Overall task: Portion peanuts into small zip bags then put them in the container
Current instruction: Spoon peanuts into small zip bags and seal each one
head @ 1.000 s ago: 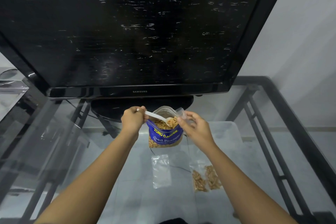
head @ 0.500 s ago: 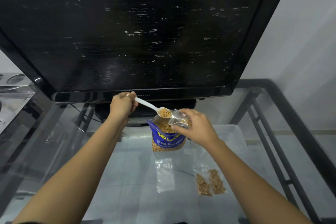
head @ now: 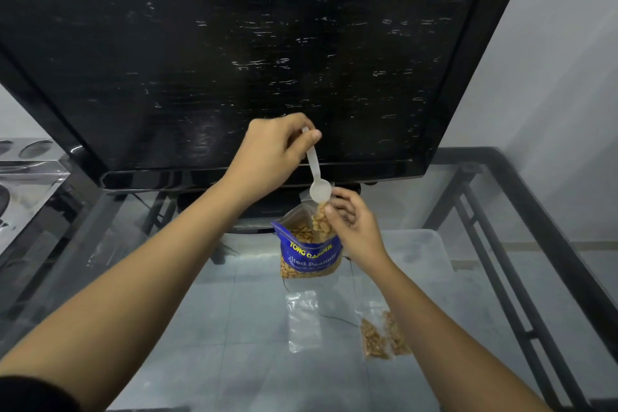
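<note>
My left hand (head: 271,150) pinches the handle of a white plastic spoon (head: 317,177) tipped steeply downward. Peanuts spill from it into a small clear zip bag (head: 321,222) that my right hand (head: 354,227) holds open by its rim. Just under them stands the open blue peanut bag (head: 309,256), peanuts visible inside. An empty zip bag (head: 302,319) lies flat on the glass table nearer me. To its right lie filled zip bags (head: 383,336) with peanuts. A clear plastic container (head: 424,251) sits behind my right wrist.
A large black TV (head: 250,53) on its stand (head: 214,211) fills the back of the glass table (head: 207,328). Black metal frame bars (head: 521,278) run along the right edge. A clear acrylic object (head: 23,177) stands at far left.
My left hand lifted the loaded spoon out of the blue bag, raised it and tipped it over the small zip bag. My right hand stayed at the bag's mouth.
</note>
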`<state>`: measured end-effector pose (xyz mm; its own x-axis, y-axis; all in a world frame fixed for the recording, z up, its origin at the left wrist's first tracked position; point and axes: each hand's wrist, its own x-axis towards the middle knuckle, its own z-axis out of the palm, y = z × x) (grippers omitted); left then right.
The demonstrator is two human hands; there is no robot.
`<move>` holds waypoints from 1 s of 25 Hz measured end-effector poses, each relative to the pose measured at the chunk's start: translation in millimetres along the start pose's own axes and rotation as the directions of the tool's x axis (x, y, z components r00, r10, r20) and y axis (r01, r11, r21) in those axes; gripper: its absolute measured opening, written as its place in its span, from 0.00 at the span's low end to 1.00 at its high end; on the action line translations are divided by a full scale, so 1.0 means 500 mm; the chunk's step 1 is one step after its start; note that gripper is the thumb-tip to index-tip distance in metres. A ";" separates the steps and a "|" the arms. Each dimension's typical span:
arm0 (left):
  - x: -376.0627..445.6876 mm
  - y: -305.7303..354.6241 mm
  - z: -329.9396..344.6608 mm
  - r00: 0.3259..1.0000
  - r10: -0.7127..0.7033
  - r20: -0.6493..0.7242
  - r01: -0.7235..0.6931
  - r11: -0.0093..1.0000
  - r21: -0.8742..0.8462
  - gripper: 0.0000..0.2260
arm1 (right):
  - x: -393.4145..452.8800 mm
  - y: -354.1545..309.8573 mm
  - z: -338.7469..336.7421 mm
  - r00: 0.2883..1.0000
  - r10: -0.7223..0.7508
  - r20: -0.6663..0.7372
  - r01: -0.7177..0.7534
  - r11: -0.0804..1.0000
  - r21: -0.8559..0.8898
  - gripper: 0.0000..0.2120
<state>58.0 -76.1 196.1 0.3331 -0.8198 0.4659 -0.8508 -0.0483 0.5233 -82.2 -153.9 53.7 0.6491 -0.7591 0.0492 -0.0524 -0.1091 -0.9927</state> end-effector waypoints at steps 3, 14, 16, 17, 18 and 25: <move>0.007 0.010 -0.030 0.992 -0.004 -0.126 0.006 1.000 0.015 0.08 | -0.009 -0.008 -0.011 0.999 -0.028 -0.042 0.028 1.000 0.006 0.16; -0.198 -0.174 0.176 0.690 -0.724 0.012 0.711 0.674 -0.201 0.19 | -0.145 0.112 -0.065 0.990 0.142 -0.013 -0.142 0.976 -0.165 0.16; -0.237 -0.177 0.185 0.585 -0.804 -0.106 0.750 0.586 -0.307 0.22 | -0.175 0.153 -0.067 0.972 0.232 0.033 -0.218 0.945 -0.244 0.18; -0.264 -0.181 0.196 0.530 -0.835 -0.147 0.767 0.547 -0.336 0.19 | -0.188 0.174 -0.067 0.959 0.281 0.043 -0.255 0.917 -0.307 0.18; -0.298 -0.183 0.214 0.513 -0.846 -0.149 0.792 0.533 -0.297 0.16 | -0.200 0.196 -0.067 0.945 0.323 0.048 -0.283 0.885 -0.370 0.19; -0.433 -0.202 0.356 0.759 -0.536 0.369 0.481 0.844 0.235 0.17 | -0.233 0.256 -0.062 0.909 0.400 0.120 -0.236 0.729 -0.643 0.21</move>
<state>-0.6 4.6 -84.5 0.5586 -0.8074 -0.1899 -0.6537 -0.5695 0.4983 -188.1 -99.1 -75.5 0.6598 -0.6568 -0.3652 -0.6790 -0.3128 -0.6641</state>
